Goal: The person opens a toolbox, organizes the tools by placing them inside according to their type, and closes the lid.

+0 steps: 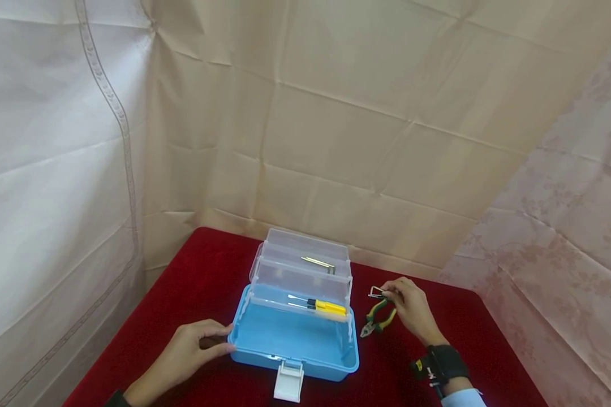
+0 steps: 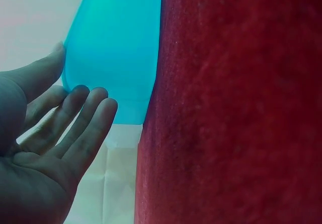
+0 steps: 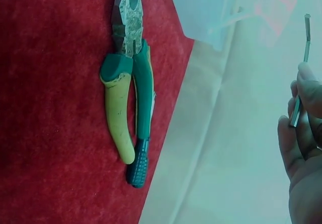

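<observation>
A light-blue toolbox (image 1: pixel 295 370) stands lidded back on the table, its clear trays (image 1: pixel 300 271) raised. Fingertips and thumb of my left hand (image 1: pixel 196 347) touch the rim at its left side, fingers loosely extended. My right hand (image 1: pixel 409 305), to the right of the box, pinches a thin bent metal hex key (image 3: pixel 306 53) between thumb and fingers. Below that hand, pliers (image 3: pixel 121 103) with green and yellow handles lie on the cloth. In the lower tray rests a yellow-and-black screwdriver (image 1: pixel 328 307); two shafts show there. Brass-coloured hex keys (image 1: pixel 318 262) lie in the upper tray.
Dark red cloth (image 1: pixel 193 282) covers the table. Beige curtain (image 1: pixel 336 141) hangs behind it, with pale curtains at both sides. The box's white latch (image 1: pixel 288 381) hangs down at the front.
</observation>
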### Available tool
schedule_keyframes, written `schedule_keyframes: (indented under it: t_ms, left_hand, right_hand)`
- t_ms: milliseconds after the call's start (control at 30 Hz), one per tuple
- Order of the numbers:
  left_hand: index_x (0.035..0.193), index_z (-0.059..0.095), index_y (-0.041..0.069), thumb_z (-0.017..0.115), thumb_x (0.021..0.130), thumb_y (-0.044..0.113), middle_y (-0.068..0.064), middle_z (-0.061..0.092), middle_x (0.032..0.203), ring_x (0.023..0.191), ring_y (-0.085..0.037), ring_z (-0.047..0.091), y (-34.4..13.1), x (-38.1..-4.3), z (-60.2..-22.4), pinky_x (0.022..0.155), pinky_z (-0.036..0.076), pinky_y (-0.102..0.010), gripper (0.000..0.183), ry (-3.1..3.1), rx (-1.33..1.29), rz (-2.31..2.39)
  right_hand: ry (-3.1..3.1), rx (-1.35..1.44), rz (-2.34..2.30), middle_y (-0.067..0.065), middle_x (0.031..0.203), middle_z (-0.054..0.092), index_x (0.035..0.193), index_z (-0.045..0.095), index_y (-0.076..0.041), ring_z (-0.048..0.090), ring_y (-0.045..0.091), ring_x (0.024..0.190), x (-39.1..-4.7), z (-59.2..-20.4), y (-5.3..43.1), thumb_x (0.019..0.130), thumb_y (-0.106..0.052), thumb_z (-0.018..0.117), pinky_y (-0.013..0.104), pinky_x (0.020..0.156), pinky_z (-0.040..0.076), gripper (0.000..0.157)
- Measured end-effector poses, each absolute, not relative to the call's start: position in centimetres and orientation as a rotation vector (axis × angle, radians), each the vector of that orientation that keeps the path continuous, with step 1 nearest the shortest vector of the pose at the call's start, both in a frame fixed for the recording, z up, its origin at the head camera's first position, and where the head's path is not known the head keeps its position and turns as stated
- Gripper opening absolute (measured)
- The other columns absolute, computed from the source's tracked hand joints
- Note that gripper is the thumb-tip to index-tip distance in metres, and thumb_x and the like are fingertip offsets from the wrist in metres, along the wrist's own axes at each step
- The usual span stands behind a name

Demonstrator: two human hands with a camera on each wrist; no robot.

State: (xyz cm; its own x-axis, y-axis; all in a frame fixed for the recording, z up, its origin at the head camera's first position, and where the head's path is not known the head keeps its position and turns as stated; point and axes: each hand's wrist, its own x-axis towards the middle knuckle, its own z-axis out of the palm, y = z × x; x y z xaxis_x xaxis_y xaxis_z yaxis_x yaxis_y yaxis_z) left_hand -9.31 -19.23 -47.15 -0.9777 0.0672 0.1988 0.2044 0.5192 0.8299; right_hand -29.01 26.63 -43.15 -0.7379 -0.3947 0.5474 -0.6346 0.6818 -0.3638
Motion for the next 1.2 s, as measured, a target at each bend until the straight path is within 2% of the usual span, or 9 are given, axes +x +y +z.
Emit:
schedule_keyframes:
  t_ms: [200, 567, 967, 1200]
  left_hand:
    - [0.116, 0.073, 0.009, 0.074, 0.081, 0.047, 0.0, 0.069, 0.103, 0.084, -0.006, 0.065, -19.2, -9.3, -47.3, 0.076, 0.055, -0.026, 0.052, -2.604, -0.246, -1.453]
    - [0.117, 0.072, 0.008, 0.075, 0.081, 0.045, -0.001, 0.07, 0.103, 0.084, -0.006, 0.065, -19.1, -9.5, -47.2, 0.076, 0.055, -0.027, 0.052, -2.571, -0.284, -1.452]
    - [0.116, 0.073, 0.009, 0.074, 0.081, 0.045, 0.0, 0.07, 0.101, 0.082, -0.006, 0.065, -19.1, -9.3, -47.1, 0.076, 0.055, -0.027, 0.051, -2.584, -0.266, -1.441]
    - [0.117, 0.073, 0.01, 0.074, 0.081, 0.047, 0.002, 0.069, 0.102, 0.083, -0.005, 0.064, -19.2, -9.2, -47.2, 0.076, 0.055, -0.026, 0.052, -2.596, -0.255, -1.423]
  right_hand:
    - [-2.439, 0.807, 0.78, -0.006, 0.088, 0.059, 0.093, 0.069, -0.014, 0.05, 0.009, 0.078, -29.1, -43.1, 26.1, 0.089, -0.006, 0.069, 0.022, 0.061, 0.047, 0.009]
    - [-2.471, 0.795, 0.775, -0.008, 0.09, 0.057, 0.098, 0.071, -0.015, 0.054, 0.01, 0.076, -28.9, -42.6, 24.9, 0.091, -0.018, 0.069, 0.024, 0.064, 0.051, 0.007]
    - [-2.495, 0.772, 0.883, -0.007, 0.092, 0.061, 0.103, 0.071, -0.016, 0.055, 0.013, 0.071, -28.9, -42.0, 23.1, 0.088, -0.015, 0.072, 0.022, 0.061, 0.052, 0.014]
    - [-2.491, 0.791, 0.906, -0.007, 0.091, 0.062, 0.102, 0.071, -0.016, 0.056, 0.013, 0.07, -28.9, -41.6, 21.8, 0.089, -0.016, 0.071, 0.021, 0.062, 0.053, 0.013]
